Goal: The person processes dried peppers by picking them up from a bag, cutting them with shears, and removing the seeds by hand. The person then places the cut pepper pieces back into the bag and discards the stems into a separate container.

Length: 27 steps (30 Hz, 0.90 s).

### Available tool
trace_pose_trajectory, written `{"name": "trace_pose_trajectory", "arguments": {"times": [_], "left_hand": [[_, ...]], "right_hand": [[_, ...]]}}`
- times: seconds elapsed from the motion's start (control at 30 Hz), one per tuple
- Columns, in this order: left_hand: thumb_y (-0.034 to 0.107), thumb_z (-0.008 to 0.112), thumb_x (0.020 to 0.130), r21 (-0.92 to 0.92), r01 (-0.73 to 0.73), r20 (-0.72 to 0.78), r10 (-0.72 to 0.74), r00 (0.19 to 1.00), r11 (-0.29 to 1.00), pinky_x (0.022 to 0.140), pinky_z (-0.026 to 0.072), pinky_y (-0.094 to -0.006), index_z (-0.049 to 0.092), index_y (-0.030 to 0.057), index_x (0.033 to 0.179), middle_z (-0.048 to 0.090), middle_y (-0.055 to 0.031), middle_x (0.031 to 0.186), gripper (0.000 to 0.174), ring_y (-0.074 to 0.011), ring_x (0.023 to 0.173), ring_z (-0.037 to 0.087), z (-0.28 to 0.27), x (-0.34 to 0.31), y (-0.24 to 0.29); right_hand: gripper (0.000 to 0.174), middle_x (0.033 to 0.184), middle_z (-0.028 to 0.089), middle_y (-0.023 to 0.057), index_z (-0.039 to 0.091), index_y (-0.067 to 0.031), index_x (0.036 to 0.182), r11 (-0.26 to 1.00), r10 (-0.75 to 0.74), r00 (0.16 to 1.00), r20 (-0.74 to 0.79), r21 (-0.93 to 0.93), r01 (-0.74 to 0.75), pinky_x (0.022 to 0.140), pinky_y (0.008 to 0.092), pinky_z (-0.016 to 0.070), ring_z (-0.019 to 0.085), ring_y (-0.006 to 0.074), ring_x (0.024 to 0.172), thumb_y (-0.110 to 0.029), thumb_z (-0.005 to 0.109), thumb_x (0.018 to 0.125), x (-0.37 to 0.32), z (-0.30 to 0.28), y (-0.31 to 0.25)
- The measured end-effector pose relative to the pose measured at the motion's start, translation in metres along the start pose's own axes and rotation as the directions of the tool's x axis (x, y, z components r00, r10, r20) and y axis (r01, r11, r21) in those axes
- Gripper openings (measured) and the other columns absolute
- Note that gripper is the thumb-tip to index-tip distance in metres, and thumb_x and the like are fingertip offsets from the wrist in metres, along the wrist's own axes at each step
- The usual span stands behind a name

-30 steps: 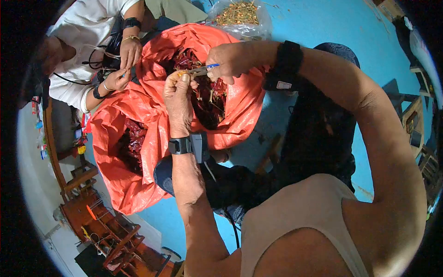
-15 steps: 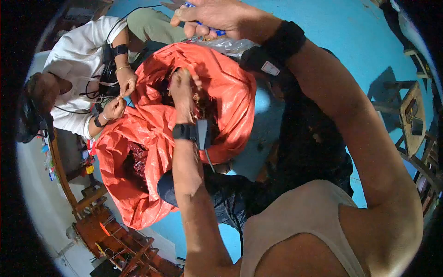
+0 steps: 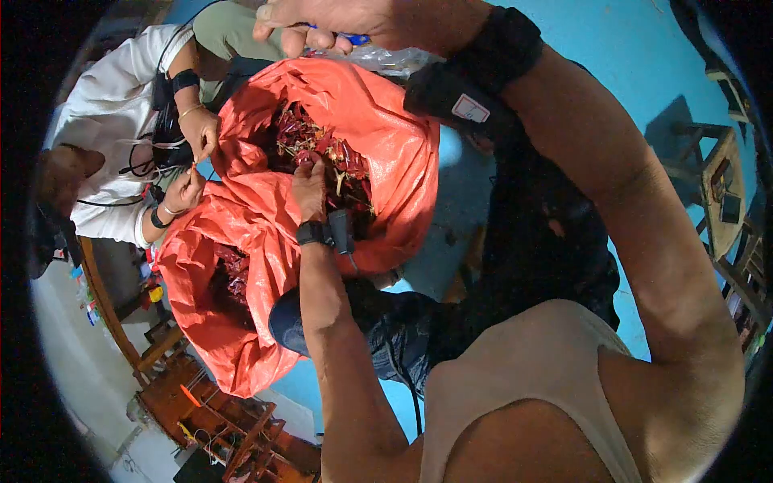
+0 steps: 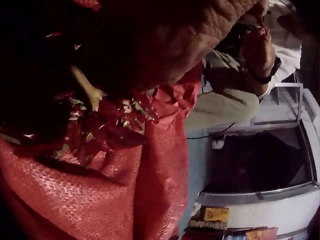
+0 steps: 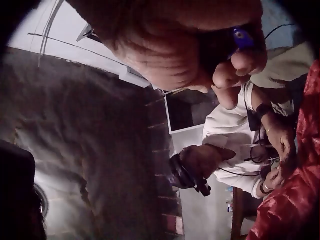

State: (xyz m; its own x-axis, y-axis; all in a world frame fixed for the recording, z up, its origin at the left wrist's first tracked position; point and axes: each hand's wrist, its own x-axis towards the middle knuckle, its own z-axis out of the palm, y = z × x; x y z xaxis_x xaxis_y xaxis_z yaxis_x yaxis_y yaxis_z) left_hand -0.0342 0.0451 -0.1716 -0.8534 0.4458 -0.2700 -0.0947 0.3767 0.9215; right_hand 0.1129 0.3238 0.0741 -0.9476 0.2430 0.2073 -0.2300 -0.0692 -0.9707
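Observation:
My left hand [image 3: 309,193] reaches into an orange-red woven sack [image 3: 394,121], its fingertips down among dried red chilies [image 3: 346,153] with pale stems. Whether the fingers pinch a chili I cannot tell. In the left wrist view this hand [image 4: 175,45] is mostly dark above the chilies [image 4: 107,130]. Raised at the top of the head view, my right hand [image 3: 362,24] grips scissors by their blue handle [image 3: 354,39]. The right wrist view shows its fingers curled round the blue handle [image 5: 242,38]; the blades are out of sight.
A second orange-red sack [image 3: 193,282] with dark red chilies stands beside the first. Across from me, a person in a white shirt [image 3: 121,88] works with both hands close together. A clear plastic bag [image 3: 394,60] lies behind the sack; a wooden stool [image 3: 721,197] stands far right.
Both hands were together over the sack, scissors at a small piece in the left fingers. The right hand has since moved up and away with the scissors; the left has dropped to the chilies.

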Motion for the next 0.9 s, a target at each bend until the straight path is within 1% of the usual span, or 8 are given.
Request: {"name": "trace_pose_trajectory", "arguments": {"times": [0.2, 0.27, 0.47, 0.53, 0.67, 0.7, 0.73, 0.9], "left_hand": [[0.015, 0.058, 0.078, 0.728, -0.232, 0.105, 0.229, 0.968, 0.645, 0.062, 0.0443, -0.0279, 0.057, 0.0029, 0.088, 0.06, -0.0048, 0.078, 0.016, -0.0176, 0.067, 0.055, 0.003, 0.004, -0.014], [0.01, 0.058, 0.077, -0.021, 0.045, 0.091, -0.043, 0.995, 0.999, 0.056, 0.0445, -0.0285, 0.055, 0.0082, 0.08, 0.058, -0.0028, 0.071, 0.004, -0.0171, 0.063, 0.056, -0.003, -0.003, -0.006], [0.011, 0.061, 0.077, -0.261, 0.257, 0.127, -0.231, 0.965, 0.93, 0.052, 0.0428, -0.0261, 0.054, 0.013, 0.076, 0.056, 0.0009, 0.07, 0.007, -0.0107, 0.057, 0.051, -0.019, -0.037, 0.079], [0.012, 0.06, 0.078, -0.13, 0.119, 0.069, -0.11, 0.991, 0.984, 0.056, 0.043, -0.0256, 0.055, 0.0123, 0.079, 0.057, 0.0006, 0.071, 0.005, -0.011, 0.064, 0.053, -0.024, -0.05, 0.1], [0.015, 0.058, 0.08, -0.543, 0.13, 0.198, -0.024, 0.98, 0.83, 0.058, 0.0442, -0.0242, 0.055, 0.0094, 0.082, 0.057, -0.001, 0.076, 0.006, -0.012, 0.068, 0.054, -0.033, -0.069, 0.119], [0.015, 0.056, 0.082, -0.6, 0.126, 0.185, -0.017, 0.983, 0.79, 0.06, 0.047, -0.0238, 0.054, 0.0075, 0.084, 0.057, -0.0024, 0.079, 0.008, -0.0131, 0.07, 0.055, -0.032, -0.077, 0.125], [0.015, 0.056, 0.082, -0.609, 0.118, 0.18, -0.009, 0.984, 0.785, 0.06, 0.047, -0.0238, 0.054, 0.0075, 0.084, 0.057, -0.0024, 0.079, 0.008, -0.0131, 0.07, 0.055, -0.031, -0.084, 0.131], [0.015, 0.055, 0.083, -0.777, 0.076, 0.118, 0.026, 0.993, 0.625, 0.064, 0.0503, -0.0248, 0.052, 0.0054, 0.088, 0.057, -0.0043, 0.083, 0.011, -0.0137, 0.074, 0.057, -0.026, -0.095, 0.143]], "right_hand": [[0.026, 0.056, 0.055, 0.0071, 0.054, 0.0025, 0.08, 1.0, 0.017, 0.994, 0.109, -0.024, -0.014, 0.034, 0.0233, 0.0366, 0.043, 0.0114, 0.038, -0.021, 0.045, 0.084, 0.012, 0.011, 0.01], [0.025, 0.055, 0.055, 0.0068, 0.054, 0.0022, 0.078, 0.981, 0.149, 0.987, 0.059, -0.133, -0.14, 0.034, 0.0237, 0.0367, 0.043, 0.0115, 0.038, -0.021, 0.045, 0.084, 0.012, 0.016, 0.007], [0.02, 0.054, 0.05, 0.0038, 0.051, -0.0002, 0.07, 0.962, 0.231, 0.969, 0.083, -0.171, -0.214, 0.037, 0.0274, 0.0366, 0.043, 0.0126, 0.041, -0.017, 0.052, 0.079, 0.014, 0.026, 0.018], [0.018, 0.055, 0.049, 0.0032, 0.05, -0.0003, 0.067, 0.981, -0.124, 0.992, 0.038, -0.148, 0.128, 0.044, 0.0306, 0.0383, 0.047, 0.0154, 0.048, -0.015, 0.054, 0.077, 0.013, 0.033, 0.033], [0.023, 0.058, 0.058, 0.0055, 0.061, -0.0061, 0.07, 0.786, 0.037, 0.994, 0.105, -0.617, 0.036, 0.046, 0.03, 0.0427, 0.05, 0.0137, 0.045, -0.027, 0.053, 0.074, 0.008, 0.055, 0.056], [0.03, 0.062, 0.058, 0.0051, 0.062, -0.0031, 0.077, 0.823, -0.127, 0.969, 0.213, -0.523, 0.223, 0.051, 0.0288, 0.0421, 0.053, 0.0132, 0.053, -0.03, 0.05, 0.079, 0.013, 0.057, 0.087], [0.031, 0.064, 0.059, 0.0064, 0.061, -0.0026, 0.077, 0.843, 0.084, 0.968, 0.236, -0.535, 0.057, 0.056, 0.0288, 0.0424, 0.054, 0.0123, 0.058, -0.032, 0.051, 0.079, 0.005, 0.062, 0.079], [0.029, 0.062, 0.057, 0.0046, 0.061, -0.0033, 0.075, 0.849, 0.105, 0.932, 0.346, -0.52, 0.097, 0.055, 0.0288, 0.0408, 0.053, 0.0115, 0.06, -0.032, 0.06, 0.075, -0.001, 0.08, 0.1]]}}
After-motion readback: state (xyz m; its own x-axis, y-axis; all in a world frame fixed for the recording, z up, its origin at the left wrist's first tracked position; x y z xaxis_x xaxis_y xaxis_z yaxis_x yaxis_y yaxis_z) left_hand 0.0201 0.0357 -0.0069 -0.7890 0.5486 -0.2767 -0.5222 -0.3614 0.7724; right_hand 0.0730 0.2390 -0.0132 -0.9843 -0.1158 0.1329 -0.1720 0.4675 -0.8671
